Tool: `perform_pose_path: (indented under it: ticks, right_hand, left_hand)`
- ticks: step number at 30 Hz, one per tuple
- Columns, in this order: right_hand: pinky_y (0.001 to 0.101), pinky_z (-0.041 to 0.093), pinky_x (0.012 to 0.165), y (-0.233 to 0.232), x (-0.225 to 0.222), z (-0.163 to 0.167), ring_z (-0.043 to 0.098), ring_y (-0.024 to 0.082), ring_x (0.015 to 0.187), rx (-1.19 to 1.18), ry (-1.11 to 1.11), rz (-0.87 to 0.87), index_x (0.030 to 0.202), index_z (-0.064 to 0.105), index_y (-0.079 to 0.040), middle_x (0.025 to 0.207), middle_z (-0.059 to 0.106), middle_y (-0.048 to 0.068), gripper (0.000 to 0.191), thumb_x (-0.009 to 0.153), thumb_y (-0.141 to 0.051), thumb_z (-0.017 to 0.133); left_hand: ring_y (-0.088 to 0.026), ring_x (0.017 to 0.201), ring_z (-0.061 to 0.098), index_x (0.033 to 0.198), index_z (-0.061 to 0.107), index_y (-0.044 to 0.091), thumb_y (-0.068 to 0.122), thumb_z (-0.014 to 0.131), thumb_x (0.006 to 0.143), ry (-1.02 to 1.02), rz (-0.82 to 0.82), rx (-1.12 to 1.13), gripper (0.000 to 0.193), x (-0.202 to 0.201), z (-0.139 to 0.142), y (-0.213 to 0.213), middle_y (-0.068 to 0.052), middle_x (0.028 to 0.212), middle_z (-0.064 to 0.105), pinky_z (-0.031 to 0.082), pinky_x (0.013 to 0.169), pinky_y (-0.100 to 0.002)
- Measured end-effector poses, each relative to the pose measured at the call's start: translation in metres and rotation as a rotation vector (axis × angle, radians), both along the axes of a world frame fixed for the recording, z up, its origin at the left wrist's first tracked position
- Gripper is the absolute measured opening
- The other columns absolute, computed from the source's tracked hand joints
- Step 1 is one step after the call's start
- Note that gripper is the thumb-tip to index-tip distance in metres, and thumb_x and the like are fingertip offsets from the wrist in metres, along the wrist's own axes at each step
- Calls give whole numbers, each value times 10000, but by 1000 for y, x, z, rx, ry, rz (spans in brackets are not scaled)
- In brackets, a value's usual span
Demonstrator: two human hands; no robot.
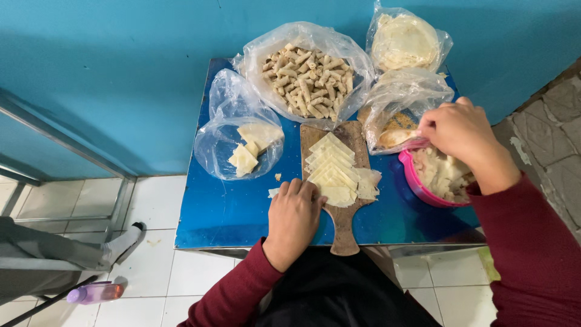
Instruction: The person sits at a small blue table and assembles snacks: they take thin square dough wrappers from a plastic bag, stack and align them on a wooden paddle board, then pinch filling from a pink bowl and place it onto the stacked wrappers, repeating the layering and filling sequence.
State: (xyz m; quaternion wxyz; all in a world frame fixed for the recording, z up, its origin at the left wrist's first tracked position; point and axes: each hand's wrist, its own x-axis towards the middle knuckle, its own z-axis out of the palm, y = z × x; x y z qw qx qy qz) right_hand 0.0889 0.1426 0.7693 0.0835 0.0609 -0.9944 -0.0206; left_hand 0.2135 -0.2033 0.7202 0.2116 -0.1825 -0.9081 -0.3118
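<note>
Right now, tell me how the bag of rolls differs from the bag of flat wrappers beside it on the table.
The bag of rolls is nearly full of small tube-shaped pieces; the bag of flat wrappers holds only a few flat squares. The bag of rolls sits at the back of the blue table; the bag of flat wrappers lies nearer, by the left hand. Both are clear plastic, open, and hold pale dough.

The right hand (pixel 461 140) hides its own fingertips over the pink bowl (pixel 423 191) — a grasp cannot be told. The left hand (pixel 295 215) covers part of the wooden board (pixel 344 227). Another person's leg (pixel 60 251) is cut off by the left edge.
</note>
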Motion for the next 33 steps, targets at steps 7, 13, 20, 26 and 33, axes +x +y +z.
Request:
perform_pose_path:
  ticks: [7,13,20,26,33]
  right_hand:
    - [476,471,817,-5,11,1,677,269,874,178,321,19,854,753,-166,828,744,40,251,1053,-257,630]
    - [503,536,802,-6,-2,-11,674,372,874,-60,293,108,902,777,-144,926,746,120,192,993,-225,628]
    - [506,545,813,2,-5,-14,709,385,911,-192,90,-37,980,795,-135,946,758,151,211,977,-273,636]
    - [495,542,816,14,-3,-9,705,419,919,-343,49,-189,1088,793,-127,986,747,189,263,989,-332,660]
    - [420,506,621,2,29,8,694,313,699,-626,-22,-251,1181,769,-106,806,729,181,247,1009,-263,686]
  left_hand:
    - [-297,844,609,876,668,67,178,752,869,-13,-32,22,139,-1,0,0,-82,872,639,498,710,-407]
    - [-307,836,616,865,673,68,200,765,861,-38,-17,23,160,-4,2,-2,-91,849,646,500,699,-417]
    - [-304,840,630,872,682,65,202,762,857,-57,-38,26,160,-7,0,-1,-89,862,660,510,713,-414]
    - [-316,835,644,867,691,62,243,750,899,-104,-20,21,193,-9,1,-5,-97,851,666,513,705,-429]
    - [-315,852,653,873,685,72,205,739,862,-132,-32,34,144,-10,-2,-9,-94,861,669,518,712,-434]
